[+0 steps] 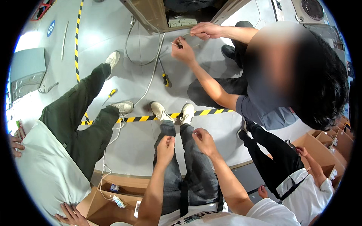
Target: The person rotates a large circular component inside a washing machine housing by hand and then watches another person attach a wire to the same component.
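Note:
Above my knees, my left hand [166, 150] is closed, its fingers curled against the thumb. To its right, my right hand [204, 141] has its fingers bent in toward the thumb like a pinch. Whether either holds something small, I cannot make out. The two hands are apart and touch nothing else that shows. Beyond them on the floor lie a yellow-and-black screwdriver [165, 79] and a white hose [151, 80]. At upper right a crouching person's hands [192, 41] hold a thin cable beside an open appliance cabinet [154, 22].
Yellow-and-black floor tape [139, 119] runs past my shoes. A smaller screwdriver [110, 95] lies left of it. One person in dark green trousers [75, 98] sits at left; another in black trousers [275, 150] is at right. Cardboard boxes [126, 181] with a power strip [118, 201] stand beside me.

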`<move>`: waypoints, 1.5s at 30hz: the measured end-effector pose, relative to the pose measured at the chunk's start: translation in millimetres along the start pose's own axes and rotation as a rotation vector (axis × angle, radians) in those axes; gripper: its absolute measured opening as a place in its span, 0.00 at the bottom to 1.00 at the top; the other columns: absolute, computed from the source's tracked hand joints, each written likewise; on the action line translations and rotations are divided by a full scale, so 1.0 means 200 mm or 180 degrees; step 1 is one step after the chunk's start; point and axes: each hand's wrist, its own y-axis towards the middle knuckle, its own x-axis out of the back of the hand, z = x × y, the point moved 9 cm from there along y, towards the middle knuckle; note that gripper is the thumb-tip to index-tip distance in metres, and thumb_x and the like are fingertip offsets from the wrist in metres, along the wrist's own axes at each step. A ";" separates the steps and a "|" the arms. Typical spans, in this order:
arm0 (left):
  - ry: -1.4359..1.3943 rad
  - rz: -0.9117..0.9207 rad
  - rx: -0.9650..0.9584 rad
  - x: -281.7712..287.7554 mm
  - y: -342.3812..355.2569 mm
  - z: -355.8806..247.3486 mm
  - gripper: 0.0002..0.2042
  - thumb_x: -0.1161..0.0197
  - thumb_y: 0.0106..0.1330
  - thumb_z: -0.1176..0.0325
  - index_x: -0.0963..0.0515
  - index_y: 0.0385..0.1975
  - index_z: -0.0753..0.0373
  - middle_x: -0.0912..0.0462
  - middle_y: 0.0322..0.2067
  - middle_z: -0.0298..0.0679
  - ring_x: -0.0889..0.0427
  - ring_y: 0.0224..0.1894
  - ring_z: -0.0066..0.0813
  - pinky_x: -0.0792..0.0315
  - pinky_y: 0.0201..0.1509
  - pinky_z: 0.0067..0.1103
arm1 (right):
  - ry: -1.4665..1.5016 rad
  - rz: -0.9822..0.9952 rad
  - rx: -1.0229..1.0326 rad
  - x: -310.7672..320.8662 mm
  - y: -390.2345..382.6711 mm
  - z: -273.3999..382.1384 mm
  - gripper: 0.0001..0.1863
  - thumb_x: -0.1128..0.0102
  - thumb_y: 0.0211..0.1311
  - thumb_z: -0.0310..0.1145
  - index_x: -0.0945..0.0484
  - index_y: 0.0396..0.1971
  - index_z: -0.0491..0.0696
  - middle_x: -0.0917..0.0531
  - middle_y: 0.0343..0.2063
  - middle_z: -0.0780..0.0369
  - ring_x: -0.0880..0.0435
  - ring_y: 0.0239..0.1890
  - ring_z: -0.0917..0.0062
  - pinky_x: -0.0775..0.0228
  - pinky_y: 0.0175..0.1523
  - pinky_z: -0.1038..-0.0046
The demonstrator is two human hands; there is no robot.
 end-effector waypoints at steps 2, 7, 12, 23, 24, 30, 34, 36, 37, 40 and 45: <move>0.0017 -0.0013 -0.0292 -0.03 0.00 0.01 0.12 0.43 0.66 0.63 0.25 0.35 0.68 0.20 0.24 0.40 0.22 0.26 0.25 0.29 0.32 0.22 | 0.0036 -0.0059 0.0018 0.00 -0.02 -0.02 0.12 0.40 0.58 0.33 0.24 0.39 0.42 0.21 0.34 0.54 0.20 0.34 0.64 0.28 0.42 0.68; 0.0243 0.0170 -0.0403 -0.10 0.03 0.10 0.12 0.42 0.65 0.63 0.25 0.34 0.68 0.20 0.24 0.41 0.22 0.25 0.24 0.29 0.31 0.22 | 0.0048 -0.0106 -0.0181 -0.08 -0.06 -0.14 0.13 0.39 0.56 0.34 0.24 0.38 0.43 0.21 0.32 0.54 0.20 0.33 0.64 0.28 0.41 0.67; 0.0692 0.0331 -0.0332 -0.08 0.11 0.15 0.12 0.41 0.65 0.61 0.24 0.35 0.66 0.19 0.27 0.44 0.19 0.29 0.31 0.27 0.35 0.24 | 0.0014 -0.0155 -0.0198 -0.21 -0.08 -0.18 0.13 0.39 0.56 0.34 0.24 0.38 0.43 0.21 0.32 0.54 0.20 0.34 0.65 0.28 0.42 0.67; 0.1406 0.0491 -0.0475 -0.01 0.43 0.18 0.14 0.44 0.64 0.60 0.24 0.36 0.68 0.18 0.30 0.48 0.18 0.36 0.44 0.28 0.40 0.31 | 0.0126 -0.0222 -0.0013 -0.51 0.14 -0.20 0.15 0.41 0.57 0.37 0.25 0.40 0.43 0.20 0.34 0.54 0.19 0.36 0.64 0.28 0.44 0.67; 0.1429 0.0499 -0.0521 -0.05 0.48 0.18 0.14 0.44 0.65 0.60 0.24 0.35 0.68 0.18 0.30 0.48 0.19 0.36 0.45 0.28 0.40 0.32 | 0.0122 -0.0215 0.0045 -0.53 0.19 -0.20 0.15 0.41 0.58 0.37 0.25 0.40 0.43 0.20 0.34 0.54 0.19 0.36 0.64 0.28 0.44 0.67; 0.1342 0.0434 -0.1086 -0.25 0.89 0.20 0.13 0.47 0.66 0.62 0.25 0.33 0.68 0.20 0.30 0.50 0.21 0.36 0.49 0.30 0.40 0.34 | -0.0231 -0.0336 0.0591 -0.56 0.59 -0.25 0.12 0.47 0.59 0.32 0.26 0.39 0.41 0.22 0.34 0.51 0.22 0.39 0.59 0.30 0.46 0.64; 0.1847 0.0763 -0.1348 -0.41 1.06 0.23 0.12 0.49 0.65 0.65 0.25 0.37 0.67 0.22 0.38 0.53 0.23 0.40 0.50 0.30 0.44 0.37 | -0.0738 -0.0129 0.0665 -0.59 0.74 -0.37 0.12 0.47 0.58 0.32 0.25 0.38 0.41 0.22 0.35 0.51 0.23 0.41 0.56 0.31 0.48 0.62; 0.2849 0.1233 -0.1128 -0.50 1.09 0.25 0.11 0.47 0.62 0.67 0.24 0.40 0.64 0.23 0.43 0.51 0.23 0.45 0.48 0.30 0.49 0.37 | -0.1110 0.0076 0.0667 -0.61 0.82 -0.44 0.13 0.47 0.56 0.33 0.25 0.38 0.42 0.22 0.36 0.50 0.23 0.43 0.55 0.32 0.49 0.61; 0.3338 0.1428 -0.1153 -0.55 1.10 0.29 0.11 0.47 0.62 0.67 0.24 0.41 0.63 0.22 0.44 0.50 0.23 0.47 0.47 0.30 0.50 0.36 | -0.1188 0.0053 0.0758 -0.63 0.82 -0.48 0.13 0.47 0.55 0.32 0.25 0.37 0.42 0.22 0.36 0.49 0.24 0.44 0.55 0.32 0.50 0.61; 0.4312 0.1736 -0.1987 -0.72 1.07 0.19 0.13 0.48 0.61 0.66 0.23 0.41 0.63 0.23 0.45 0.48 0.25 0.51 0.43 0.31 0.53 0.34 | -0.2158 0.1007 0.0928 -0.81 0.89 -0.68 0.18 0.49 0.55 0.32 0.26 0.46 0.42 0.23 0.45 0.50 0.24 0.48 0.57 0.32 0.53 0.61; 0.4546 0.1264 -0.2707 -0.85 1.14 -0.03 0.12 0.44 0.56 0.69 0.22 0.39 0.61 0.23 0.39 0.45 0.23 0.45 0.40 0.30 0.46 0.33 | -0.2277 0.0215 0.0972 -0.56 1.03 -0.49 0.22 0.47 0.53 0.36 0.28 0.48 0.42 0.24 0.45 0.54 0.26 0.49 0.62 0.34 0.52 0.63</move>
